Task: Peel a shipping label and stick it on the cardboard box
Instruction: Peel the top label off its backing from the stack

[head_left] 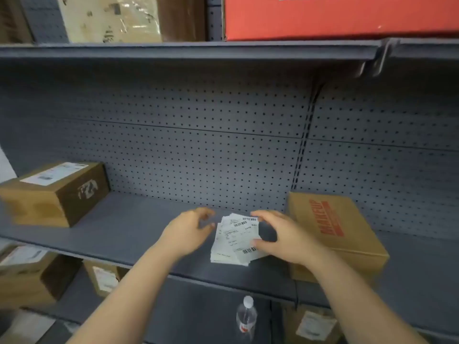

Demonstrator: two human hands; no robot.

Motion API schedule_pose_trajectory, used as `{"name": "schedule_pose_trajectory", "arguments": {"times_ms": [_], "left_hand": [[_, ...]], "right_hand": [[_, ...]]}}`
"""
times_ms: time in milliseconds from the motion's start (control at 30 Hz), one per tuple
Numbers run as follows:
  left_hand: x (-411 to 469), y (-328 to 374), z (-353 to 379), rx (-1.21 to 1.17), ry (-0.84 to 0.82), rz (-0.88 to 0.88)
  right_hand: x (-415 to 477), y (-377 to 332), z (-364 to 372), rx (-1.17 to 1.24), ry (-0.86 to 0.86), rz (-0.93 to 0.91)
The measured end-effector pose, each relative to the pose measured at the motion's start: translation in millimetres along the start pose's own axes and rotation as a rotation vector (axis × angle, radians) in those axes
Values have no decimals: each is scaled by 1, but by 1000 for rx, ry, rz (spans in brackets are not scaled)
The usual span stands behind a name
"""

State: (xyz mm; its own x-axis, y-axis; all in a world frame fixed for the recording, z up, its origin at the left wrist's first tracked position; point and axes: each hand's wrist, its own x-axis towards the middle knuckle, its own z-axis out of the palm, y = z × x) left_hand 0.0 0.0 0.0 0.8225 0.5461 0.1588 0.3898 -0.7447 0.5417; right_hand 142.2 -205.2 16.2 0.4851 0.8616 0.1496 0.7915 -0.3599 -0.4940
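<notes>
A loose stack of white shipping labels (233, 242) with barcodes lies on the grey shelf (129, 232). My right hand (283, 239) touches the stack's right edge, thumb near the bottom barcode and fingers at the top corner. My left hand (188, 232) hovers just left of the stack, fingers curled and apart, holding nothing. A brown cardboard box with red "MAKEUP" print (342, 232) sits right of the labels, its top bare of any label. Another cardboard box (54, 192) at the far left carries a white label on top.
A grey pegboard wall (198, 145) backs the shelf. Above, an upper shelf holds a red box (340, 18). Below stand more labelled cardboard boxes (104, 279) and a clear plastic water bottle (246, 316).
</notes>
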Motion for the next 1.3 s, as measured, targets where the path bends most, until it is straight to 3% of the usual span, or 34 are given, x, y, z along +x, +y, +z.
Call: {"name": "schedule_pose_trajectory", "arguments": {"times_ms": [133,300,633,867,1167,1300], "left_hand": [[25,-12,22,3,-52,-87],[48,-25,54,67,-94,-68],[86,-46,102,111,-162,-82],[102,-45,111,112,-105,-120],[119,-43,102,68,-259,-215],[121,-42,91,-48,-225,-248]], "right_hand": [[22,15,20,-2,-71,36],[41,25,58,-51,-119,3],[71,51,92,-39,-108,60],[73,58,105,-131,-115,46],[82,57,106,-128,-115,63],[84,55,105,-120,-63,66]]}}
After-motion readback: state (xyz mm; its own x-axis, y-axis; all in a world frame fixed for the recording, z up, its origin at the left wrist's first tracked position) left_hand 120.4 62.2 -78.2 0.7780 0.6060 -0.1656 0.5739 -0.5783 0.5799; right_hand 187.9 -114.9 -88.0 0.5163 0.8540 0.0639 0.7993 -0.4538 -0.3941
